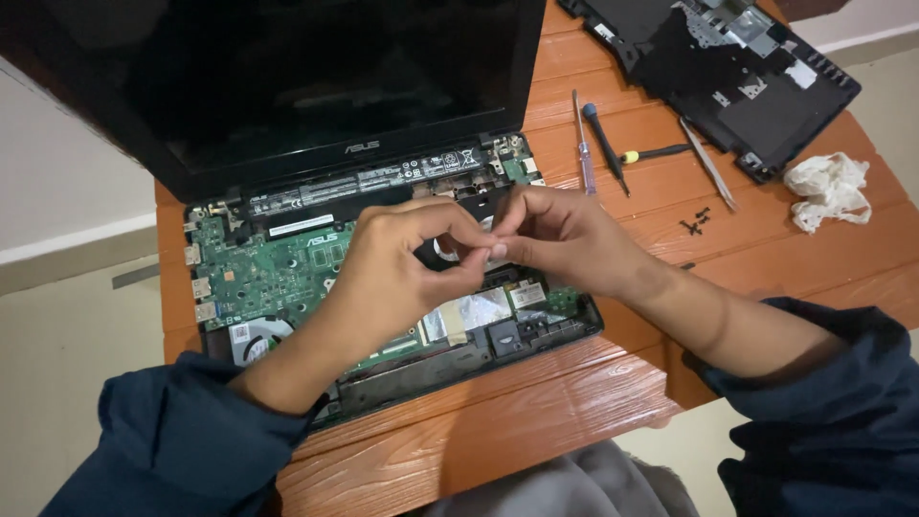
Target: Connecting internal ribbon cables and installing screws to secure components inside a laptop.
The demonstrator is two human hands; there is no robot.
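Head view: left hand (397,273) and right hand (565,235) grips pinch shut on a tiny, light part (490,239), probably fragile, above the open laptop (287,258).

The opened laptop (287,249) lies in the left and middle of the frame on an orange wooden table, its top cover off. A green circuit board shows at left centre, a round fan at lower left, silver foil patches at centre right. Its dark screen stands tilted back across the upper left. Something small is pinched above the board, too small to identify.
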